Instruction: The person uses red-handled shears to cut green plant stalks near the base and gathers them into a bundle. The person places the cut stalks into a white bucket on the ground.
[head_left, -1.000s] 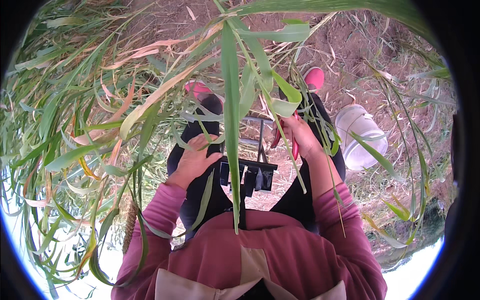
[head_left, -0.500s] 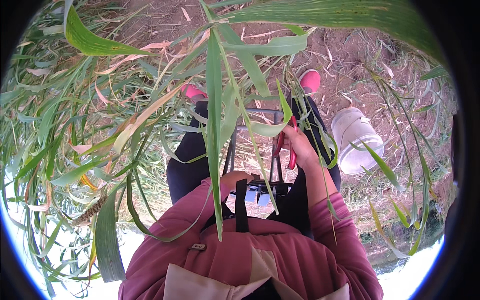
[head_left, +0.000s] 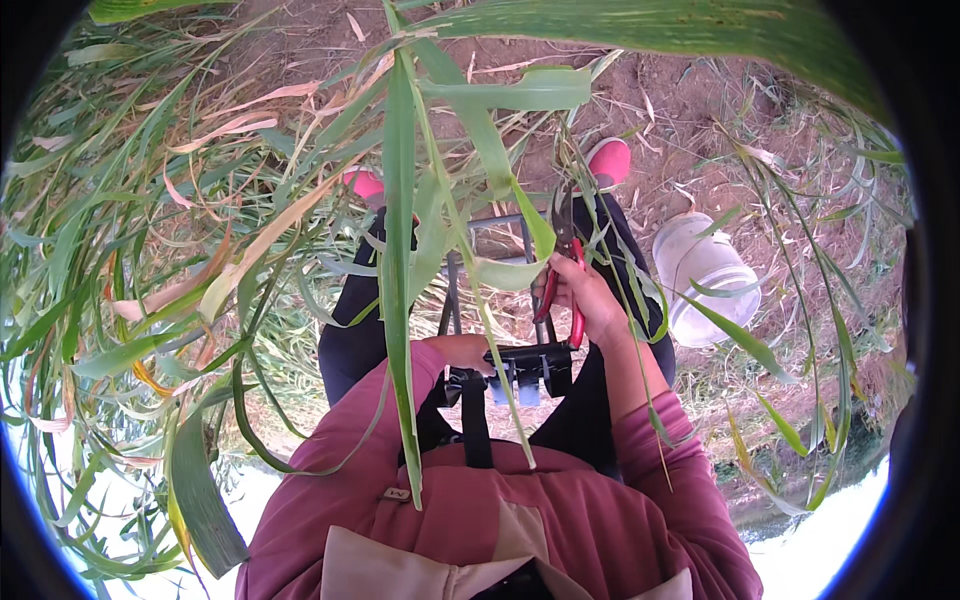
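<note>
My right hand (head_left: 590,295) is closed round the red handles of pruning shears (head_left: 577,252). Their dark blades point away from me, up toward the hanging leaves and stalks in front of my right knee. The handles are spread apart. At my waist, my left hand (head_left: 463,352) lies against the left end of a black crosspiece (head_left: 535,362) with a strap. Its fingers are hidden there, so I cannot see whether it grips anything. A long green leaf (head_left: 398,260) hangs close in front of the left arm.
A white plastic bucket (head_left: 705,280) lies tilted on the ground beside my right leg. Between my legs is a dark metal frame (head_left: 500,222). Tall leafy plants (head_left: 120,250) crowd the left, more leaves hang at right, and dry straw covers the soil.
My right hand has turned the shears so that their blades show, pointing away from me. My left hand stays by the black crosspiece. The whole view has shifted slightly.
</note>
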